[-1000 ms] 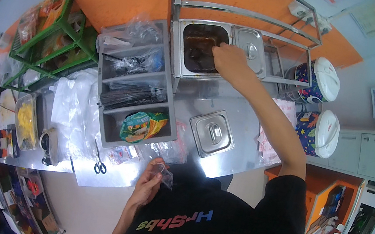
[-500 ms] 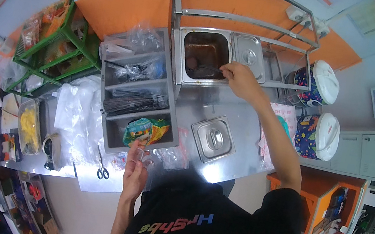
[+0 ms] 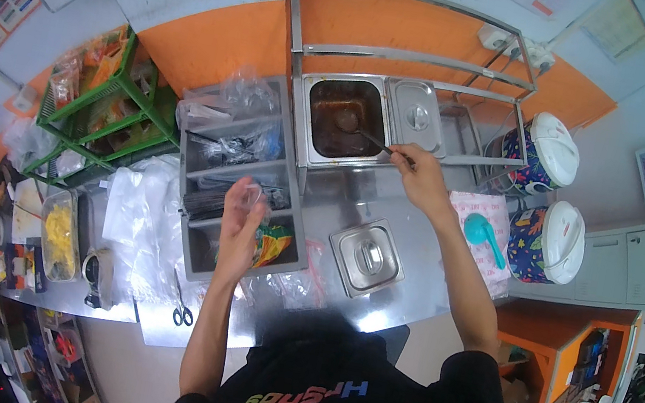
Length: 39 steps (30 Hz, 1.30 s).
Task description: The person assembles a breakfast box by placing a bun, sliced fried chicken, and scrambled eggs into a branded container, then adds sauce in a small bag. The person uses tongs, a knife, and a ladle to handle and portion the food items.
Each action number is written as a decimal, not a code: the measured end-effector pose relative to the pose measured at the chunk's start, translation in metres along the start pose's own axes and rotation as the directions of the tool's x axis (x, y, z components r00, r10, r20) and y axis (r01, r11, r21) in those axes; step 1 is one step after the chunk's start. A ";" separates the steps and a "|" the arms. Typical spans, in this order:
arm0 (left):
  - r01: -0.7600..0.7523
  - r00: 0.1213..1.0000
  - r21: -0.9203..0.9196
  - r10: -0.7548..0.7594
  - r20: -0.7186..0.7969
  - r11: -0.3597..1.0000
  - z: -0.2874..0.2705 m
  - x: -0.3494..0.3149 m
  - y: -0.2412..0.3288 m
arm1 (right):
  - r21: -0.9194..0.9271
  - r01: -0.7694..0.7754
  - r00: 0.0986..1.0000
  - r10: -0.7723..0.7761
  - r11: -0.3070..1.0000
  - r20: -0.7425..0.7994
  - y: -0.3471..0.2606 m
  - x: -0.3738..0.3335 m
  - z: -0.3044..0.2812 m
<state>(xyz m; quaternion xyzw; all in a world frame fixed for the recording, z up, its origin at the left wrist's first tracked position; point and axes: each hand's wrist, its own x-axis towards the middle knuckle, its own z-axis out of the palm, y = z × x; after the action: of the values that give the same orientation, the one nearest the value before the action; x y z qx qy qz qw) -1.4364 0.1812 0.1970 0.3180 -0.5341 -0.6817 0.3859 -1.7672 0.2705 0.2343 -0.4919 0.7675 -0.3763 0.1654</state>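
Observation:
My right hand (image 3: pixel 423 176) is closed around the dark handle of a ladle (image 3: pixel 374 141). The ladle's bowl sits in brown sauce inside a square steel pan (image 3: pixel 326 162), left of my hand. Raised over the grey divided organizer (image 3: pixel 301 237), my left hand (image 3: pixel 238 230) pinches a small clear plastic thing (image 3: pixel 253 192), perhaps a cup or a little bag. Part of a green and yellow packet (image 3: pixel 271 246) shows behind that hand, in the nearest compartment. Dark flat sleeves and wrapped cutlery fill the other compartments.
A loose steel lid (image 3: pixel 367 256) lies on the steel counter, and another lid (image 3: pixel 417 117) covers the neighbouring pan. A metal frame (image 3: pixel 415 66) stands around the pans. Rightward are a turquoise scoop (image 3: pixel 482 234) and two patterned tubs. Scissors (image 3: pixel 183 313) lie near the left front edge.
My left hand has risen away from me over the organizer with the clear plastic thing. My right hand has shifted slightly right and nearer me; the ladle's bowl now shows in the sauce.

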 end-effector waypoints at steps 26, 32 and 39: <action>0.000 0.966 0.100 -0.026 0.258 0.995 0.020 0.068 0.024 | -0.097 -0.045 0.999 0.044 0.994 -0.016 0.020 -0.048 -0.032; -0.056 0.972 0.163 0.017 0.233 0.985 0.020 0.059 0.024 | -0.100 -0.074 0.997 0.076 0.992 0.008 0.000 -0.048 -0.056; -0.071 0.985 -0.015 0.073 0.159 0.997 0.028 0.066 0.023 | -0.067 0.033 0.999 -0.035 0.997 -0.016 -0.011 -0.032 -0.059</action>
<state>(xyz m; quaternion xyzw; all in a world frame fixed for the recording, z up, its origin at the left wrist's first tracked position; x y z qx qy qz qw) -1.4890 0.1344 0.2242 0.2413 -0.5712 -0.6931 0.3678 -1.7823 0.3208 0.2779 -0.5070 0.7726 -0.3573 0.1359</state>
